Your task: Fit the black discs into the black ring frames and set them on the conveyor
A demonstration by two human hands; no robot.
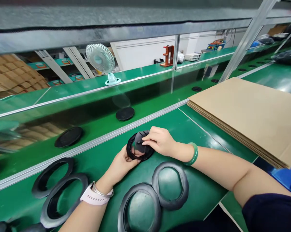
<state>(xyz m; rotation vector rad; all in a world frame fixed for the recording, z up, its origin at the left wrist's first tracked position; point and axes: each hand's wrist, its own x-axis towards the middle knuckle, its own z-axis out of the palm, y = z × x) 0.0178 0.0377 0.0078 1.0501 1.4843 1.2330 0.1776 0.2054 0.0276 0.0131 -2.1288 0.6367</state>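
Observation:
Tilted above the green table, a black ring (129, 149) is gripped at its lower left side by my left hand (121, 165), fingers curled around the rim. My right hand (161, 140) pinches a thin, dark grey round piece (139, 141) at the ring's upper right. That piece covers part of the opening; left fingertips show through the rest. My right fingers hide part of its edge, so I cannot tell whether it is seated in the ring. Two grey-black rings, a nearer one (122, 211) and a farther one (184, 190), lie just below my hands.
More rings (47, 207) lie at the left. Beyond a metal rail (145, 121), black discs (125, 113) sit spaced along a green belt (155, 104). Stacked cardboard sheets (247, 112) occupy the right side. A small fan (100, 58) stands on the far ledge. Metal beams cross overhead.

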